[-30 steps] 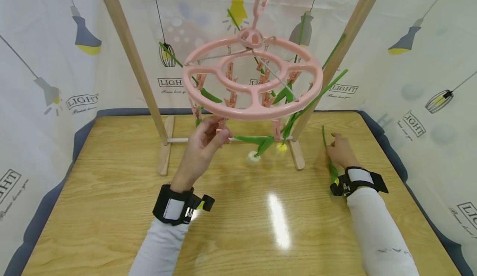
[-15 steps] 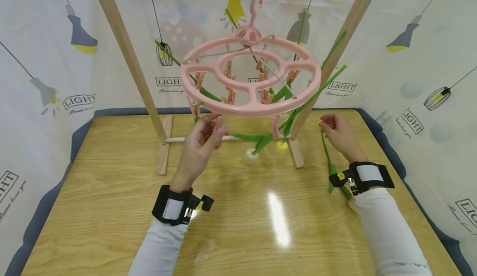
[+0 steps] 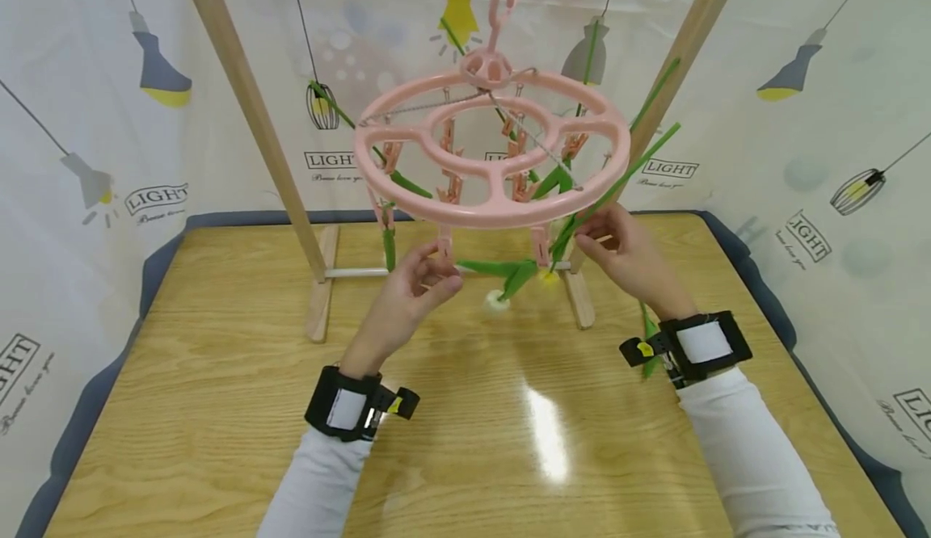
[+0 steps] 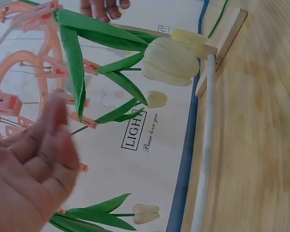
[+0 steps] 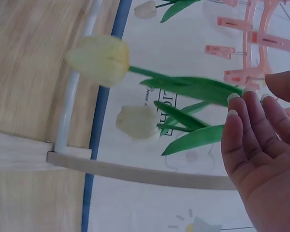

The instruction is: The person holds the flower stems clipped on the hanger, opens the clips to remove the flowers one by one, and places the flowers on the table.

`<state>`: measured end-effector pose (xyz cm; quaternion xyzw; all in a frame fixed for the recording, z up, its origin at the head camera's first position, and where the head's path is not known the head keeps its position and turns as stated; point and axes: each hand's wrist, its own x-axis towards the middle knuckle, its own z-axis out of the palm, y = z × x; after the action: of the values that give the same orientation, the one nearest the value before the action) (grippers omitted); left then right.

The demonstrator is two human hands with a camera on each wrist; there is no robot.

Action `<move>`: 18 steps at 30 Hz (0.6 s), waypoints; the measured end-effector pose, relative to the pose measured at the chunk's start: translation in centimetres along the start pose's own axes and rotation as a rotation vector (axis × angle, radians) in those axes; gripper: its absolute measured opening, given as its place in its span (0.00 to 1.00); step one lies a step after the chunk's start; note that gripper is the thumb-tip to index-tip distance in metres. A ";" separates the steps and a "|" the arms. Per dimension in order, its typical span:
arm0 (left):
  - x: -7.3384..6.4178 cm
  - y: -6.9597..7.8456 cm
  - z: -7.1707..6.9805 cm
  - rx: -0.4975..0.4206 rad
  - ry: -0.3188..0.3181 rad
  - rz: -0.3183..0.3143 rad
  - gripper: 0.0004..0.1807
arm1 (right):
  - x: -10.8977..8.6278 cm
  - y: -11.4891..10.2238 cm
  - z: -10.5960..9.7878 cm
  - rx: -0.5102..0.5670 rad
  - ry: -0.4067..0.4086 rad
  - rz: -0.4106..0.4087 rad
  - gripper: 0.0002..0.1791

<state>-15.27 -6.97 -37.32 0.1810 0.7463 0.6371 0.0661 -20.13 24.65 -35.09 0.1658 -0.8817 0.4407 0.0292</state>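
A pink round clip hanger (image 3: 502, 216) hangs from a wooden stand, with several artificial tulips in its clothespins. My left hand (image 3: 400, 300) is at a front clothespin (image 3: 445, 245), fingers loosely bent and thumb apart; the left wrist view shows nothing held. At the hanger's right side, my right hand (image 3: 636, 267) has its fingertips by the green leaf (image 5: 193, 88) of a hanging yellow tulip (image 5: 104, 60). Its thumb stands away from the relaxed fingers; whether they touch the leaf is hard to tell. A white tulip (image 4: 169, 63) hangs head down between the hands.
Another tulip (image 3: 650, 360) lies on the wooden table (image 3: 465, 441) at right, partly hidden by the right wrist. The stand's wooden posts (image 3: 250, 102), white lower bar (image 3: 356, 273) and feet (image 3: 579, 300) surround the hanger. A lamp-print cloth (image 3: 800, 158) stands behind.
My right hand has left the stem of the tulip on the table and moved left to the hanger. My left hand has slipped down off the front clothespin, its fingers loosening.
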 end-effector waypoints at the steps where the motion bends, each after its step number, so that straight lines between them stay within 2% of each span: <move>1: 0.0 -0.2 0.0 0.062 -0.040 -0.014 0.35 | 0.0 -0.3 0.1 0.003 -0.005 -0.005 0.17; 3: 0.1 -0.5 0.2 0.193 -0.114 -0.028 0.43 | 0.0 -0.6 0.3 0.011 -0.015 -0.003 0.17; 5: 0.3 -0.7 0.6 0.319 -0.177 0.006 0.51 | -0.1 -0.8 0.4 0.013 -0.022 0.002 0.17; 7: 0.5 -0.8 1.2 0.387 -0.204 0.038 0.56 | -0.1 -0.9 0.5 0.016 -0.036 -0.001 0.16; 9: 0.7 -0.7 1.9 0.419 -0.194 0.055 0.58 | -0.1 -1.0 0.7 0.009 -0.051 -0.024 0.16; 13: 1.6 0.1 3.5 0.420 -0.142 0.087 0.57 | -0.2 -1.2 1.0 -0.018 -0.082 -0.093 0.17; 18: 3.2 1.5 5.3 0.469 -0.071 0.261 0.56 | -0.5 -1.5 1.5 -0.059 -0.139 -0.093 0.16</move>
<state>-16.22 -0.77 -36.40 0.3083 0.8412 0.4430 -0.0340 -19.08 22.75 -34.96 0.2359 -0.8856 0.4000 -0.0067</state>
